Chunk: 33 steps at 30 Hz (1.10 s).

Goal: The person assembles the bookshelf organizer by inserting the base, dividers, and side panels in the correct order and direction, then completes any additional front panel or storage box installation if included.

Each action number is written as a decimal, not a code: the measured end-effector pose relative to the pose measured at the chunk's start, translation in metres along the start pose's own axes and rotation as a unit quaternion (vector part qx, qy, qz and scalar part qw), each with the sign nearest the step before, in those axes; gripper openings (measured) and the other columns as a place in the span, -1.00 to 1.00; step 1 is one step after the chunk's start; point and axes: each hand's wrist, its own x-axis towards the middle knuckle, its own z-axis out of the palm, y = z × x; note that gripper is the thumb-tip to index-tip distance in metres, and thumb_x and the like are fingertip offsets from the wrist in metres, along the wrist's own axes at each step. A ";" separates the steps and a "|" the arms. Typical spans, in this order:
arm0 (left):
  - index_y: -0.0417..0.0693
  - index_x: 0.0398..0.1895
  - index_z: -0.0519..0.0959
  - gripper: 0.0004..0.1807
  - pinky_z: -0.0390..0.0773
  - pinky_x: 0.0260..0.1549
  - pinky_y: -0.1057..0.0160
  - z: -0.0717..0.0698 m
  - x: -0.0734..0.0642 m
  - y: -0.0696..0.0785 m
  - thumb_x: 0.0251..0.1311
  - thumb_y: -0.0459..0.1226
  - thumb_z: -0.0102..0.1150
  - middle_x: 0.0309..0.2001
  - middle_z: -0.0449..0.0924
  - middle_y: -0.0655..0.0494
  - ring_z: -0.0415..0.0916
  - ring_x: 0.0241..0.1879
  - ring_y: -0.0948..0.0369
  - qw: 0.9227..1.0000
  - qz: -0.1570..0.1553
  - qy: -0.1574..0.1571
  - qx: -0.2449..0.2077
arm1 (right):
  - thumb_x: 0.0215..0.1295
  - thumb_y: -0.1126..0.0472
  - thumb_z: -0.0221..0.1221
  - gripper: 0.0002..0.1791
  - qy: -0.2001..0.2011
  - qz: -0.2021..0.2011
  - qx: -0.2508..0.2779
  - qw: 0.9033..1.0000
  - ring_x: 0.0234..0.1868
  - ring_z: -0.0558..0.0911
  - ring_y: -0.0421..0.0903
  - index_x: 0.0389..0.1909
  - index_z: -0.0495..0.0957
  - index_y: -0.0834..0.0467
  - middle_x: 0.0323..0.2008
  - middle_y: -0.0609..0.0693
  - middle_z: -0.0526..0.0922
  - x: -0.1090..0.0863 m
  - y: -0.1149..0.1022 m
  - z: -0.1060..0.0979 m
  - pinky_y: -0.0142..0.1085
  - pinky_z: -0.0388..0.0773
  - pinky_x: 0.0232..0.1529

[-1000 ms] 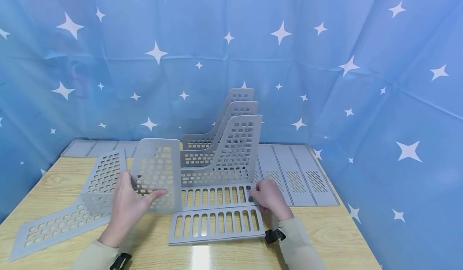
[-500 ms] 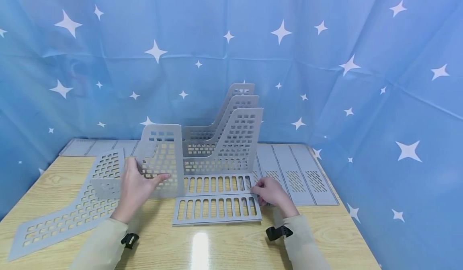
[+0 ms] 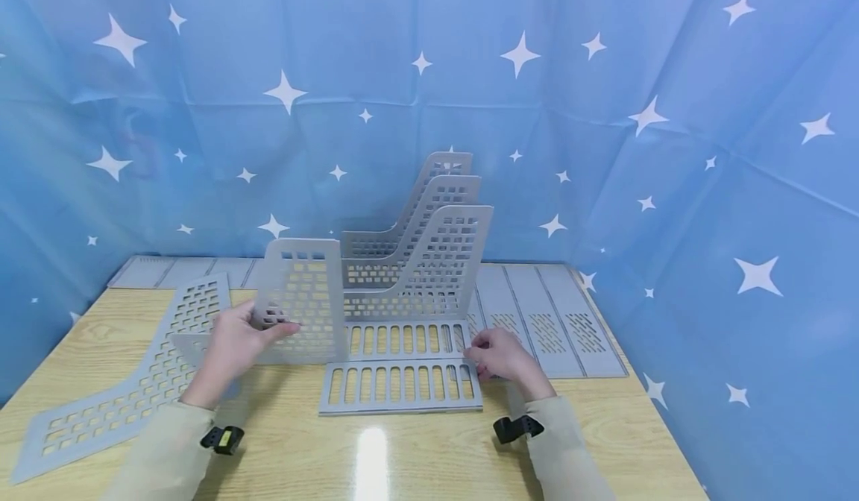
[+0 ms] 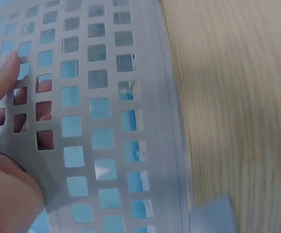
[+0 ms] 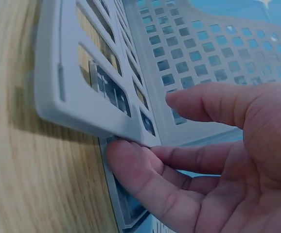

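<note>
A grey plastic file rack stands partly assembled in the middle of the table, with a slotted base [image 3: 403,386] at the front and several perforated upright dividers [image 3: 448,259] behind it. My left hand [image 3: 235,341] grips an upright perforated panel [image 3: 305,300] at the rack's left end, thumb on its near face and fingers behind, as its holes show in the left wrist view. At the base's right end, my right hand [image 3: 502,353] holds the edge. Its fingers [image 5: 131,160] curl under the corner in the right wrist view, while the thumb [image 5: 199,102] sits above, near a divider.
Another perforated side panel [image 3: 87,426] lies flat on the wooden table [image 3: 429,464] at the left. Grey folded panels lie along the back right [image 3: 523,292] and back left [image 3: 194,271]. A blue starred curtain [image 3: 376,54] hangs behind.
The rack has shifted back, away from me, with both hands on it. The left panel has moved back with it, and my left hand has lately slid a little left.
</note>
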 end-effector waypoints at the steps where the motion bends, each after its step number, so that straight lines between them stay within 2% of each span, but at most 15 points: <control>1: -0.11 -0.22 0.71 -0.68 0.41 -0.61 0.29 0.003 0.000 0.003 0.14 -0.09 0.55 -0.40 0.76 0.07 0.42 -0.57 0.26 1.000 0.001 -0.010 -0.008 | 0.43 0.26 0.24 -0.82 -0.002 -0.001 0.002 1.000 -0.46 0.70 -0.05 -0.15 0.64 0.34 -0.38 0.09 0.68 0.000 0.000 0.000 -0.17 0.70 -0.39; 3: -0.13 -0.20 0.70 -0.69 0.43 -0.61 0.28 0.011 0.001 0.009 0.15 -0.12 0.54 -0.41 0.74 0.07 0.44 -0.57 0.25 1.000 0.009 -0.022 -0.020 | 0.43 0.27 0.24 -0.83 -0.008 -0.006 0.006 1.000 -0.45 0.70 -0.04 -0.17 0.64 0.34 -0.37 0.10 0.68 0.000 0.000 0.000 -0.15 0.71 -0.38; 7: -0.13 -0.20 0.62 -0.69 0.44 -0.60 0.29 0.021 0.002 0.017 0.17 -0.15 0.51 -0.47 0.62 0.06 0.40 -0.56 0.21 0.999 0.027 -0.023 -0.019 | 0.45 0.26 0.23 -0.84 -0.015 -0.007 0.008 1.000 -0.45 0.70 -0.03 -0.20 0.63 0.32 -0.39 0.10 0.66 0.000 0.000 -0.001 -0.15 0.71 -0.37; 10: -0.13 -0.09 0.61 -0.69 0.50 -0.54 0.25 0.018 0.001 0.015 0.32 -0.10 0.39 -0.40 0.63 0.02 0.48 -0.48 0.17 0.999 0.043 -0.024 -0.016 | 0.46 0.24 0.21 -0.80 -0.019 -0.002 0.008 1.000 -0.44 0.70 -0.03 -0.13 0.63 0.35 -0.38 0.11 0.67 0.001 0.001 -0.002 -0.14 0.72 -0.34; 12: -0.14 -0.06 0.61 -0.70 0.58 -0.48 0.18 0.011 -0.001 0.010 0.47 -0.07 0.21 -0.36 0.67 -0.03 0.57 -0.42 0.10 0.998 0.062 -0.016 -0.001 | 0.48 0.24 0.20 -0.74 -0.025 0.001 0.015 1.000 -0.42 0.72 -0.01 -0.03 0.62 0.38 -0.35 0.11 0.69 0.001 0.002 -0.003 -0.13 0.73 -0.31; 14: -0.19 -0.07 0.66 -0.65 0.63 -0.36 0.04 0.003 -0.004 0.001 0.58 -0.09 0.04 -0.30 0.70 -0.09 0.64 -0.33 0.00 0.995 0.094 0.018 0.026 | 0.49 0.24 0.19 -0.68 -0.030 0.002 0.020 0.999 -0.40 0.73 0.00 0.06 0.60 0.42 -0.32 0.11 0.70 0.001 0.002 -0.004 -0.12 0.73 -0.28; 16: -0.26 -0.20 0.69 -0.65 0.63 -0.35 -0.07 -0.007 -0.006 -0.011 0.57 -0.18 0.04 -0.32 0.71 -0.18 0.65 -0.38 -0.08 0.987 0.129 0.072 0.064 | 0.50 0.24 0.17 -0.65 -0.036 -0.001 0.024 0.999 -0.39 0.73 0.00 0.11 0.58 0.44 -0.29 0.11 0.71 0.001 0.002 -0.005 -0.12 0.74 -0.27; 18: -0.34 -0.29 0.69 -0.70 0.55 -0.30 -0.17 -0.016 -0.007 -0.023 0.49 -0.27 0.11 -0.31 0.68 -0.31 0.61 -0.41 -0.17 0.978 0.134 0.128 0.094 | 0.51 0.24 0.16 -0.64 -0.038 0.000 0.026 0.999 -0.39 0.73 -0.01 0.13 0.58 0.45 -0.29 0.11 0.70 0.000 0.003 -0.006 -0.12 0.74 -0.27; 19: -0.38 -0.25 0.69 -0.74 0.55 -0.25 -0.22 -0.020 -0.008 -0.028 0.46 -0.30 0.13 -0.21 0.68 -0.35 0.63 -0.36 -0.20 0.977 0.119 0.144 0.100 | 0.51 0.24 0.16 -0.63 -0.039 -0.001 0.027 0.999 -0.39 0.73 -0.01 0.13 0.57 0.45 -0.29 0.11 0.70 0.000 0.003 -0.007 -0.13 0.73 -0.27; 21: -0.44 -0.15 0.62 -0.73 0.53 -0.25 -0.22 -0.026 -0.010 -0.037 0.43 -0.30 0.14 -0.10 0.59 -0.43 0.61 -0.29 -0.25 0.983 0.059 0.142 0.097 | 0.51 0.24 0.16 -0.63 -0.039 0.000 0.027 0.999 -0.39 0.72 -0.02 0.14 0.57 0.46 -0.28 0.12 0.70 -0.001 0.003 -0.007 -0.13 0.73 -0.26; 24: -0.41 0.09 0.50 -0.60 0.51 -0.17 -0.13 -0.032 -0.013 -0.043 0.52 -0.18 0.02 0.06 0.47 -0.42 0.53 -0.03 -0.26 0.992 -0.065 0.089 0.066 | 0.50 0.24 0.17 -0.61 -0.040 0.000 0.023 0.999 -0.38 0.73 -0.02 0.14 0.58 0.46 -0.28 0.12 0.71 -0.002 0.003 -0.008 -0.12 0.73 -0.24; 26: -0.38 0.18 0.43 -0.54 0.52 -0.16 -0.01 -0.033 -0.013 -0.044 0.55 -0.11 -0.05 0.10 0.47 -0.39 0.51 0.05 -0.22 0.991 -0.117 0.055 0.042 | 0.50 0.23 0.17 -0.61 -0.039 0.000 0.021 0.999 -0.38 0.73 -0.01 0.15 0.58 0.47 -0.29 0.13 0.71 -0.003 0.002 -0.008 -0.11 0.74 -0.23; 29: -0.32 0.15 0.45 -0.56 0.49 -0.19 0.12 -0.029 -0.012 -0.044 0.54 -0.09 -0.07 0.07 0.56 -0.35 0.53 0.04 -0.16 0.989 -0.134 0.049 0.028 | 0.50 0.23 0.18 -0.60 -0.039 -0.003 0.020 0.999 -0.38 0.73 -0.02 0.14 0.58 0.48 -0.31 0.12 0.71 -0.004 0.001 -0.008 -0.11 0.74 -0.23; 33: -0.30 0.11 0.47 -0.61 0.48 -0.19 0.12 -0.025 -0.013 -0.043 0.52 -0.12 -0.06 0.03 0.59 -0.34 0.57 -0.02 -0.14 0.990 -0.116 0.065 0.043 | 0.50 0.24 0.17 -0.62 -0.038 -0.005 0.015 0.999 -0.38 0.71 -0.04 0.13 0.59 0.47 -0.34 0.12 0.70 -0.004 0.001 -0.009 -0.12 0.73 -0.24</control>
